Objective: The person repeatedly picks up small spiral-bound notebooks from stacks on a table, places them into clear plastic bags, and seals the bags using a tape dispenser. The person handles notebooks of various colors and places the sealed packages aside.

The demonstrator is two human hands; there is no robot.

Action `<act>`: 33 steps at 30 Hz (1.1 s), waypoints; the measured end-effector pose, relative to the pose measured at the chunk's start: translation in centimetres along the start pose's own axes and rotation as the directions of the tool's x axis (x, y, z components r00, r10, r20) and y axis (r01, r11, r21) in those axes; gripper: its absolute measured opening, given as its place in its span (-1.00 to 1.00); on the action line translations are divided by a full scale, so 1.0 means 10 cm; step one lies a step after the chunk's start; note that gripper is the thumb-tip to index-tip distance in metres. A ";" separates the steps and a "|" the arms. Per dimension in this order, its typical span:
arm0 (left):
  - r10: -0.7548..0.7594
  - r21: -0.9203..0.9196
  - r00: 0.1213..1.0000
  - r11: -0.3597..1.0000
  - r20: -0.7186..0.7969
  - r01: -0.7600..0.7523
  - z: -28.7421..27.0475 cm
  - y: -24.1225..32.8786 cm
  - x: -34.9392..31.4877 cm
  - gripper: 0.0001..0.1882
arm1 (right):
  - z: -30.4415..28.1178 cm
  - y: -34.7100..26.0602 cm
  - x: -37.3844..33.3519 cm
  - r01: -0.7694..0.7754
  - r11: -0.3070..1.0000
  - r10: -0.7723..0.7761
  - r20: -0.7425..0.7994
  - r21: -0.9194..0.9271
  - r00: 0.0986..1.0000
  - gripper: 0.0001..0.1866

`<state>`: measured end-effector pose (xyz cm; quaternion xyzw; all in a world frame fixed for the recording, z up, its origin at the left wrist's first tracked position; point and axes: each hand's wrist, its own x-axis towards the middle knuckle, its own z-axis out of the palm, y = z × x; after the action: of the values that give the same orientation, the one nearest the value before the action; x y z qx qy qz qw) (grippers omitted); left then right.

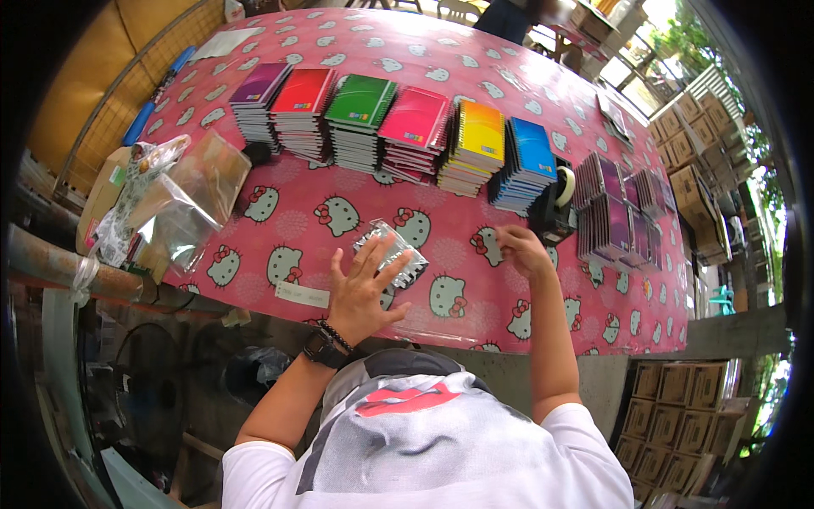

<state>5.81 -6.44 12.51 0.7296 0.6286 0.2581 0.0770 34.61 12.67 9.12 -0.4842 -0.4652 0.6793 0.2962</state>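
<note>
pressing flat with fingers spread, the left hand (363, 293) rests on a clear-wrapped spiral notebook pack (392, 253) near the front edge of the pink cartoon-cat tablecloth (305, 182); the right hand (522, 250), fingers curled and holding nothing, sits beside the black tape dispenser (553, 208)

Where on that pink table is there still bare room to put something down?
Bare cloth lies between the notebook stacks and the left hand, and beyond the stacks at the table's far edge. It is crowded around the tape dispenser by the right hand.
</note>
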 end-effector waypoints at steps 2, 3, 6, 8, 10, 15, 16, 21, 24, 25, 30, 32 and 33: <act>-0.034 -0.009 0.999 0.999 0.030 0.034 -0.05 0.00 0.01 -0.10 | 0.58 -0.49 0.00 0.228 0.913 -0.099 0.358 -0.337 0.928 -0.79; -0.047 -0.003 0.998 0.999 0.031 0.047 -0.11 0.02 0.01 -0.09 | 0.90 -0.72 -0.03 0.386 0.835 -0.139 0.529 -0.391 0.837 -0.79; -0.051 -0.001 0.997 0.999 0.057 0.052 -0.15 0.02 0.03 -0.07 | 1.55 -1.09 0.09 0.652 0.527 0.006 0.770 -0.545 0.639 -0.69; -0.059 0.007 0.995 0.998 0.076 0.059 -0.17 0.01 0.04 -0.05 | 1.78 -1.13 0.18 0.696 0.279 0.143 0.745 -0.662 0.651 -0.58; -0.065 0.028 0.993 0.998 0.097 0.062 -0.19 0.03 0.03 -0.04 | 1.89 -1.05 0.27 0.637 0.013 0.192 0.628 -0.770 0.754 -0.45; -0.042 0.005 0.995 0.999 0.090 0.042 -0.12 0.01 0.03 0.07 | 1.25 -0.23 0.79 0.196 0.641 0.400 0.541 -0.742 0.740 -0.40; -0.048 -0.013 0.996 0.999 0.079 0.050 -0.10 0.00 0.06 0.10 | 1.15 0.07 0.81 0.099 0.734 0.366 0.515 -0.672 0.775 -0.46; 0.006 0.149 0.997 0.989 0.078 -0.018 -0.27 0.01 0.14 0.13 | 1.10 0.27 0.24 0.075 0.869 0.023 0.190 -0.489 0.982 -0.70; 0.171 0.206 0.958 0.953 0.230 -0.220 -0.18 0.00 0.47 0.09 | 0.93 0.24 0.00 0.109 0.903 -0.084 0.079 -0.415 0.993 -0.77; 0.233 0.213 0.923 0.928 0.306 -0.304 -0.13 -0.04 0.55 0.08 | 0.89 0.16 -0.13 0.108 0.895 -0.091 0.061 -0.433 0.994 -0.79; 0.180 -0.770 0.979 0.610 -0.097 -0.188 -0.13 -0.01 0.78 0.13 | 0.37 0.56 -0.38 0.118 0.950 -0.096 0.091 -0.289 0.991 -0.64; -0.019 -0.982 1.000 0.186 -0.023 -0.019 -0.03 -0.04 0.69 0.14 | 0.50 0.47 -0.60 0.223 0.971 -0.205 0.180 -0.086 0.962 -0.49; -0.009 -0.989 0.996 0.113 0.091 0.092 0.07 -0.08 0.63 0.21 | 0.60 0.40 -0.65 0.286 0.958 -0.271 0.235 -0.034 0.934 -0.41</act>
<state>5.93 -0.05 13.29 0.4797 0.3191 0.5851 0.5708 31.49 3.53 8.53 -0.3419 -0.5826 0.6654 0.3176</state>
